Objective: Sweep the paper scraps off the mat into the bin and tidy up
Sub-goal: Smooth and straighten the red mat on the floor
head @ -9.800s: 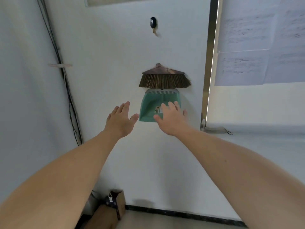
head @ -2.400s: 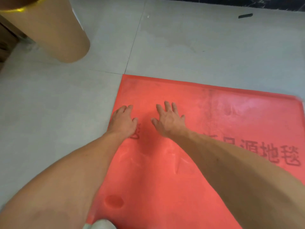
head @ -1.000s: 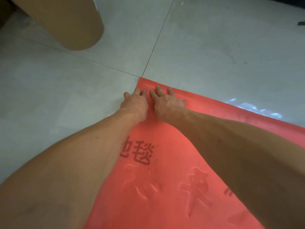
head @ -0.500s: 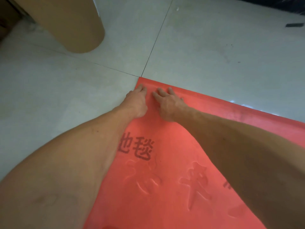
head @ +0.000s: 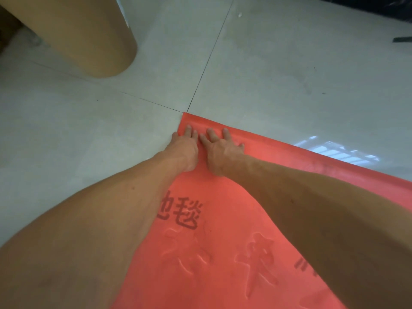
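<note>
Fingers (head: 225, 133) flat and spread, gripping nothing, we press our left hand (head: 186, 150) and right hand (head: 219, 152) side by side on the far corner of the red mat (head: 223, 219), which lies on the grey tiled floor (head: 66, 141) near a brown roll (head: 89, 34)

The floor (head: 278, 70) is laid with large pale grey tiles, their thin dark grout lines (head: 207, 56) meeting in a cross near the middle of the view. A wide tan cardboard cylinder (head: 89, 34) stands on the tiles at the upper left, and a dark baseboard strip (head: 367, 5) runs along the far edge at the upper right with a small dark scrap (head: 402, 39) lying near it. At the right the glossy tiles carry a bright barred reflection of light (head: 334, 150).
</note>
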### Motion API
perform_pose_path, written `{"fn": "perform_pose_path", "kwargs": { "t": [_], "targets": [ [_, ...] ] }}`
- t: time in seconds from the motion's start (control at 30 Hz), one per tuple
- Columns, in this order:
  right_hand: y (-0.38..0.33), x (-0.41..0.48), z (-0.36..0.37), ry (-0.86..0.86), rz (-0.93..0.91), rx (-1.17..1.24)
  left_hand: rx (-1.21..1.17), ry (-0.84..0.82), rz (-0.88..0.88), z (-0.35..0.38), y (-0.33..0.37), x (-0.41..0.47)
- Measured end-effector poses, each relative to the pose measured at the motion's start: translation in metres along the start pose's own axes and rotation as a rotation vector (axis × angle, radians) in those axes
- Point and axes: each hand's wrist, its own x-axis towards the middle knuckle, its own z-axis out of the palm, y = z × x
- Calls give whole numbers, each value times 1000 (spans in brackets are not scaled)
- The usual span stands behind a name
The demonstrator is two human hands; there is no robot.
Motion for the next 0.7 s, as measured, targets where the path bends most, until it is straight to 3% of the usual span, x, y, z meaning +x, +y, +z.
{"fn": "perform_pose_path", "kwargs": {
  "t": [0.47, 0.57, 0.7],
  "targets": [
    [-1, 3, -2, -21, -2, 56, 151, -46, 68, 6, -1, 9],
    [1, -6, 6, 82, -13, 130, 127, -17, 75, 9, -2, 11],
    [8, -33, 29, 240, -7, 214, -98, 20, 55, 8, -14, 9]
  ]
}}
